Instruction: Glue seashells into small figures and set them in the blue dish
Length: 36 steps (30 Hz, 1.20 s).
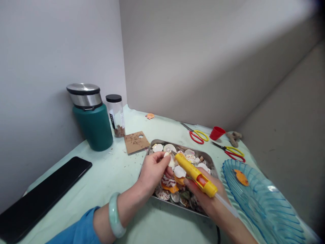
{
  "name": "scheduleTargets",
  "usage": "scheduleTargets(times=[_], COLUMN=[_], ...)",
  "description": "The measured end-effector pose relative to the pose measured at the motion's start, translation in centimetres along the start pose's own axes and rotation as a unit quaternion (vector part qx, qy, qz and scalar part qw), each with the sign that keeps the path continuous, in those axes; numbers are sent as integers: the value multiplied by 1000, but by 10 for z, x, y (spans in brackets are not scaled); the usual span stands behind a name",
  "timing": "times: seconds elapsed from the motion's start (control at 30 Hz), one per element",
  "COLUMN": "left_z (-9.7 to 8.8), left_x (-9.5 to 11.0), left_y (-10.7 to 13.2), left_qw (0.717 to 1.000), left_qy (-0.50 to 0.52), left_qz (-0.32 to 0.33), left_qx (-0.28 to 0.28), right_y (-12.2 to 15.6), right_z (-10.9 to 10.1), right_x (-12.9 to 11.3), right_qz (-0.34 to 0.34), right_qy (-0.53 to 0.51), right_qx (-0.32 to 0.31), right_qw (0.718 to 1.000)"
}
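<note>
Above a metal tray (181,207) full of seashells, my left hand (154,169) pinches a pale seashell (170,162) between thumb and fingers. A yellow hot glue gun (194,171) lies in my right hand (212,195), whose fingers wrap round it from below. Its metal nozzle points up and left, close to the pale shell; whether it touches cannot be made out. A clear glue stick (227,205) sticks out of the gun's back end. White, orange and brown-speckled shells (169,183) lie in the tray beneath both hands.
A blue ribbed dish (264,203) holding an orange shell stands at the right. Two pairs of scissors (195,134) and a red cup (217,133) lie behind the tray. At the left are a green flask (93,125), a clear jar (117,117), a brown board (135,142) and a black flat object (48,196).
</note>
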<state>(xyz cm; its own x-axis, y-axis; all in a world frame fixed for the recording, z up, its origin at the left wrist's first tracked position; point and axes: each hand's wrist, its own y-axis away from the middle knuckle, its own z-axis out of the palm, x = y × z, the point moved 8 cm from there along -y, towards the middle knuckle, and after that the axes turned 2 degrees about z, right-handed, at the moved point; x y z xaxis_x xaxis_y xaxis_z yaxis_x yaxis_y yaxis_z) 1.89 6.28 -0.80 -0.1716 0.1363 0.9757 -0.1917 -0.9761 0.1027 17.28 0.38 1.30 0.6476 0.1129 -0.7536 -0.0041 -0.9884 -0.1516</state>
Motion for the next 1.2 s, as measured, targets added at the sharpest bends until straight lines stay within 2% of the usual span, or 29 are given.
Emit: scheduleTargets(times=[0.13,0.3,0.47,0.8,1.2], left_z=[-2,-7,-9,-6,1], left_x=[1,4,7,9,4], left_y=[0,-1,0,1,1], left_qw=[1000,999,997,998,1000], left_qy=[8,14,26,30,19], left_qz=[6,20,30,34,7], left_qx=[8,41,60,41,1], right_y=[2,3,2,3,2], right_z=[-4,-10,-7,-7,-4], right_x=[-4,-6,-10,-4,-8], right_qz=[-7,-9,-13,-17,-60], right_qy=[11,13,17,41,30], right_qx=[18,68,61,54,35], right_qw=[1000,998,998,998,997])
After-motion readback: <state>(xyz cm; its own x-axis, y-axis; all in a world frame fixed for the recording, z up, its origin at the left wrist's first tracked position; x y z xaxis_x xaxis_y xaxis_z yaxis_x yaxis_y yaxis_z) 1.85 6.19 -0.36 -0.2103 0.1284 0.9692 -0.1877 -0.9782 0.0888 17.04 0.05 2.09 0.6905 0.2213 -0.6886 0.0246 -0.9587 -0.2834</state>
